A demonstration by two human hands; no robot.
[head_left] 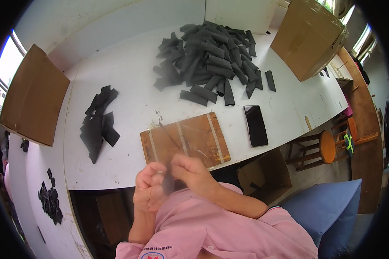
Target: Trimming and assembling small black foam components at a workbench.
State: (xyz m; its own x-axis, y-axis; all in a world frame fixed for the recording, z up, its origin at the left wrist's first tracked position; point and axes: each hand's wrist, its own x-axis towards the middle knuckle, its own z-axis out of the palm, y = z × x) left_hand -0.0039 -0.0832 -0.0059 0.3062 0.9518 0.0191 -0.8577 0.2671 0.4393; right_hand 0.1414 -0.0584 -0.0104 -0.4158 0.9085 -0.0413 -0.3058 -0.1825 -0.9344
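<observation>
My left hand [149, 186] and my right hand [191, 172] are raised close together at the front edge of the table, in front of my pink shirt. Between them is a dark grey piece of soft-looking material [168, 184], blurred, its exact kind unclear. The left fingers are curled round it, and the right fingers pinch at its upper part. Just beyond my hands lies a brown wooden board [199, 134] with pale strips across it. A thin dark stick-like thing [170, 134] shows over the board, blurred at its lower end.
A heap of dark grey rolled tubes [216, 56] lies at the back of the white table. Flat black pieces [100, 125] lie left, smaller scraps [50, 200] farther left. A black phone [256, 125] lies right of the board. Cardboard boxes [36, 95] [309, 39] flank the table.
</observation>
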